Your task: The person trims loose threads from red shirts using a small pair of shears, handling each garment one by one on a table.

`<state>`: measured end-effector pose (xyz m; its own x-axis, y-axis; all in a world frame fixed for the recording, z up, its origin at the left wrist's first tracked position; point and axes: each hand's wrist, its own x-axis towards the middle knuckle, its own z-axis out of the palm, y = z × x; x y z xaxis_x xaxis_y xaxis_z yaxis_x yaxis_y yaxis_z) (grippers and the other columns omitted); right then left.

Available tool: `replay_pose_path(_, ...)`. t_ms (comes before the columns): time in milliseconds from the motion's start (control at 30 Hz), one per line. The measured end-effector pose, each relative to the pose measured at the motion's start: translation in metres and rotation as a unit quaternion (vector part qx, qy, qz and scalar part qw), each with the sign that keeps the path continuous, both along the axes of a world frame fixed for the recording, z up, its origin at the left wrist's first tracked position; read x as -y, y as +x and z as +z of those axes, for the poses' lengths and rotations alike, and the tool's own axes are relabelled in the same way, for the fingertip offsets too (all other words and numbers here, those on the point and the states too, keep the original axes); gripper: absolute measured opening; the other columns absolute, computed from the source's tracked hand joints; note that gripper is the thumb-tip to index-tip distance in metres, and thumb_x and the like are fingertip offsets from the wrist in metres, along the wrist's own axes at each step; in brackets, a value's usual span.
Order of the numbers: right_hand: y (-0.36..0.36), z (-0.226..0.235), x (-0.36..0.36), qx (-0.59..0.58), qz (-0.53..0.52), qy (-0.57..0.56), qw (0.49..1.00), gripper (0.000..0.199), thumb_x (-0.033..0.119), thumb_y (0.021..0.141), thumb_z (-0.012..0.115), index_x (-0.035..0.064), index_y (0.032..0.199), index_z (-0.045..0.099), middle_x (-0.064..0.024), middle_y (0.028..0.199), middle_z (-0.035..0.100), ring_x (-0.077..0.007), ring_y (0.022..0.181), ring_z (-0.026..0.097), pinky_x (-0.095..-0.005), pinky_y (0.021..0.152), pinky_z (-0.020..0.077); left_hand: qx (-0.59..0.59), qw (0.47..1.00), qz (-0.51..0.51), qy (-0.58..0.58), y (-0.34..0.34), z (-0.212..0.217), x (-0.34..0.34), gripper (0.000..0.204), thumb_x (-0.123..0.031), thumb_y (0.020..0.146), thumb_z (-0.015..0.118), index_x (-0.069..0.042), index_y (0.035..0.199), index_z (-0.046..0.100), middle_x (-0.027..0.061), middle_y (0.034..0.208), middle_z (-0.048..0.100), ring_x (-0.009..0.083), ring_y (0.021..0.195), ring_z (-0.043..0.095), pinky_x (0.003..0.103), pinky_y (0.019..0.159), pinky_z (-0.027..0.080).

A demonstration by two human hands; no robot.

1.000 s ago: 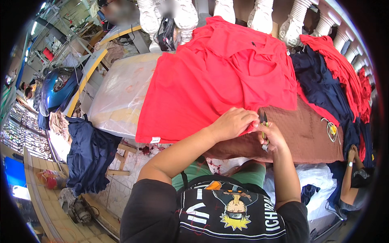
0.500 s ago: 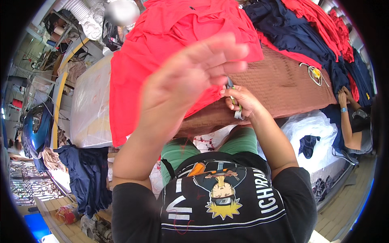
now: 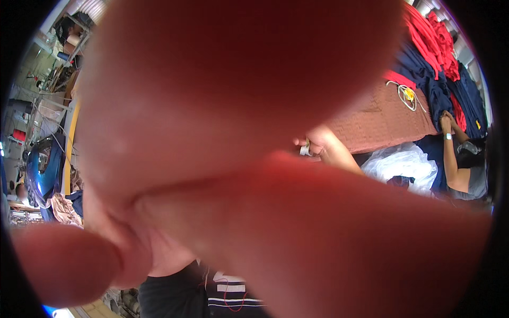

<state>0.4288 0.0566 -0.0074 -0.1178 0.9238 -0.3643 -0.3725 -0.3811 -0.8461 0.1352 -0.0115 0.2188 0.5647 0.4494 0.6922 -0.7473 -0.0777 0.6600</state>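
My left hand (image 3: pixel 212 138) is raised right up to the view, large and blurred, with its fingers apart and nothing seen in it. It hides most of the work surface and the red cloth that lay there half a second ago. Past it, only part of my right hand (image 3: pixel 320 140) shows, over the near edge of the brown-covered table (image 3: pixel 382 124). Its fingers are curled round small thread snips (image 3: pixel 305 150), of which just a pale grey end is visible. The blades are hidden.
Navy garments (image 3: pixel 411 69) and red garments (image 3: pixel 426 40) lie at the far right. A pale cord with a yellow piece (image 3: pixel 408 96) rests on the table. Clear plastic (image 3: pixel 400 164) bulges below its edge. A co-worker's hand (image 3: pixel 446 125) touches the navy cloth.
My left hand has come up from over the red cloth until it covers most of the view. My right hand stays near the table edge, dipping slightly lower, still holding the snips.
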Motion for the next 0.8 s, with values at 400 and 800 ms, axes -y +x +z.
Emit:
replay_pose_path(400, -0.003, -0.002, 0.007, 0.005, -0.014, 0.022, 1.000, 0.018, 0.019, 0.084, 0.069, 0.0052, 0.091, 0.061, -0.0003, 0.068, 0.060, -0.0062, 0.045, 0.047, -0.0197, 0.037, 0.0271, -0.116, 0.989, -0.091, 0.008, 0.070, -0.050, -0.005, 0.036, -0.006, 0.091, 0.052, 0.000, 0.127, 0.053, 0.0174, 0.122, 0.061, 0.0278, 0.117, 0.057, 0.038, 0.099, 0.045)
replay_pose_path(800, -0.003, -0.011, 0.010, -0.066, -0.058, 0.006, 0.996, 0.021, 0.019, 0.084, 0.069, 0.0030, 0.093, 0.059, -0.0061, 0.082, 0.067, -0.0069, 0.047, 0.050, -0.0193, 0.036, 0.0280, -0.394, 0.693, 0.304, 0.522, 0.104, -0.198, -0.161, 0.041, -0.011, 0.076, 0.072, -0.014, 0.116, 0.063, 0.0014, 0.119, 0.063, 0.0234, 0.120, 0.052, 0.040, 0.102, 0.039)
